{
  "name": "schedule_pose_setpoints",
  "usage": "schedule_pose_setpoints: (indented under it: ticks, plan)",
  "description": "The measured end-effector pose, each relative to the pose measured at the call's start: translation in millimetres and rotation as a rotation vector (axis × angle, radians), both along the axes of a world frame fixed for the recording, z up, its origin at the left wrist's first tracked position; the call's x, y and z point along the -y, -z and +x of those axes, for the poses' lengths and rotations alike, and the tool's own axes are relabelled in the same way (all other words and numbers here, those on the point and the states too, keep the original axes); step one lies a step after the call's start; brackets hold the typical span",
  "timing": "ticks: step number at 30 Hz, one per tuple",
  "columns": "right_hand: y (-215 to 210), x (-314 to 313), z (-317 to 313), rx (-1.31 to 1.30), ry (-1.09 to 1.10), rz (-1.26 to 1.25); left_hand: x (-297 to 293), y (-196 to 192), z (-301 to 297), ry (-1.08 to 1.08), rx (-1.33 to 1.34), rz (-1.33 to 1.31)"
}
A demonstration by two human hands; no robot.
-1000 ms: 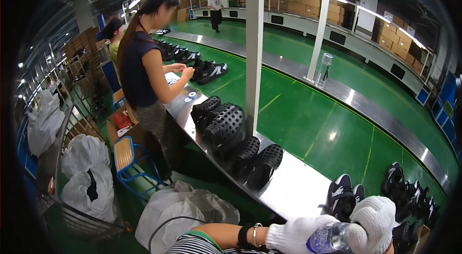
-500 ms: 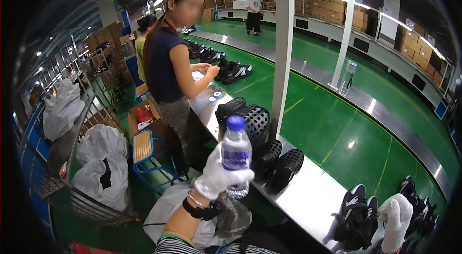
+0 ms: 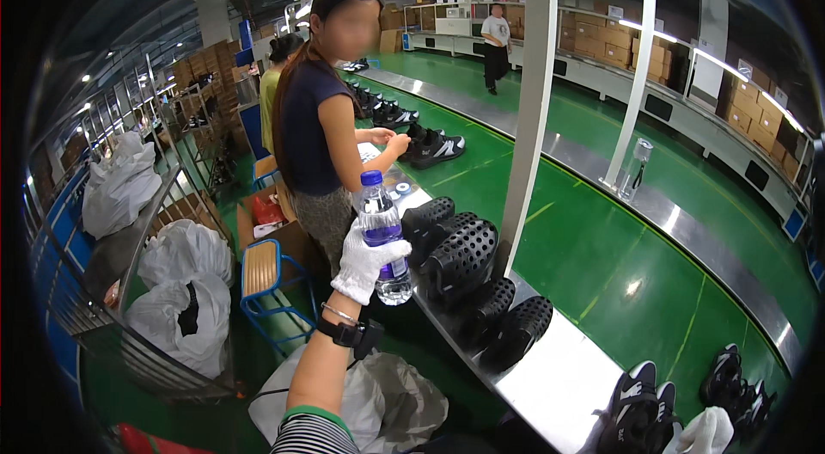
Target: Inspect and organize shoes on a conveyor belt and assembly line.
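My left hand [image 3: 368, 260], in a white glove with a dark watch on the wrist, is closed around a clear plastic water bottle [image 3: 381, 230] with a blue cap and purple label. The bottle is held upright above the near edge of a long steel conveyor table [image 3: 559, 381]. My right hand [image 3: 706, 434], also gloved in white, shows only partly at the lower right edge beside black sneakers [image 3: 634, 407]; its fingers are hidden. Black perforated shoe moulds [image 3: 468, 269] lie on the table just right of the bottle.
A person in a dark top [image 3: 320, 131] stands at the table just beyond the bottle, with another person behind. A white post [image 3: 526, 101] rises from the table. White sacks [image 3: 185, 291], a blue stool [image 3: 266, 278], wire racks and cardboard boxes stand on the left.
My left hand has carried the bottle from the lower right, where both hands held it, up and left to the table's near edge. My right hand has dropped to the lower right corner.
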State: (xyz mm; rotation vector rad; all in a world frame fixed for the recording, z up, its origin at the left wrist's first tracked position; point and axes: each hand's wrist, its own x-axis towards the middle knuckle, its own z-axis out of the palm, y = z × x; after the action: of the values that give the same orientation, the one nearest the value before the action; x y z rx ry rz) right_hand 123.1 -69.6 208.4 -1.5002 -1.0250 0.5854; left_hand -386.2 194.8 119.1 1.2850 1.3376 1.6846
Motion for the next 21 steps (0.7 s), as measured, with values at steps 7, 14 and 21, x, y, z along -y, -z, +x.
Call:
schedule_pose_setpoints:
  ticks: [7,14,21]
  plan:
    - [6,-2,-3,0.014,0.078,-0.128,-5,-9,-10,0.007,0.038,0.073]
    - [12,4,4,0.019,0.125,-0.105,-12,8,-28,-0.086,0.051,0.006]
    - [42,22,32,1.099,0.346,0.169,-10,37,-38,-0.105,0.029,0.024]
